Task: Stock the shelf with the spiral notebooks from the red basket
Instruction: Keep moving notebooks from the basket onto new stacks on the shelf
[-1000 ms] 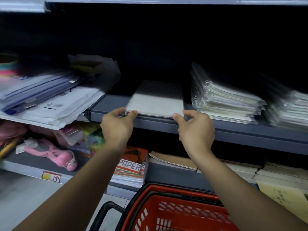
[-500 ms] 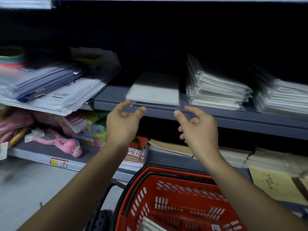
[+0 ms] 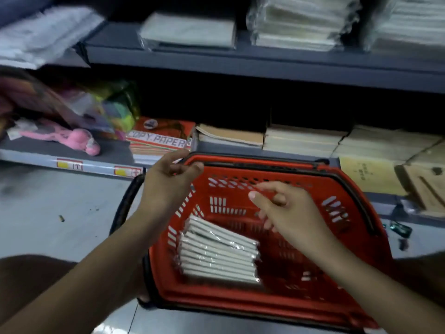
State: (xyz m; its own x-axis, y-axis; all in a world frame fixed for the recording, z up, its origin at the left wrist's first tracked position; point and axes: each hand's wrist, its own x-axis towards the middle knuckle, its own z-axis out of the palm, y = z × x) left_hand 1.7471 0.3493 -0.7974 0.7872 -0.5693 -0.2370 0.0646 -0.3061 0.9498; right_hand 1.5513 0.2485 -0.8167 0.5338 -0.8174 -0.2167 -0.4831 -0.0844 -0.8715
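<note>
Both your hands hover empty over the red basket (image 3: pixel 265 302), above the notebooks left inside.

Your left hand (image 3: pixel 166 186) hangs over the basket's near-left rim, fingers loosely curled with thumb and forefinger apart, gripping nothing. Your right hand (image 3: pixel 286 215) sits above the basket's middle, fingers relaxed and slightly spread, thumb pointing left, also holding nothing. The wrapped spiral notebooks (image 3: pixel 219 251) lie stacked on the basket floor, below and between your hands, touching neither. One notebook (image 3: pixel 190 32) already lies flat on the grey shelf (image 3: pixel 240 60) above, left of two taller wrapped stacks (image 3: pixel 298 22). Motion blur smears the shelf goods, so the spiral bindings are hard to make out, and the basket's near edge is partly hidden behind your forearms.
</note>
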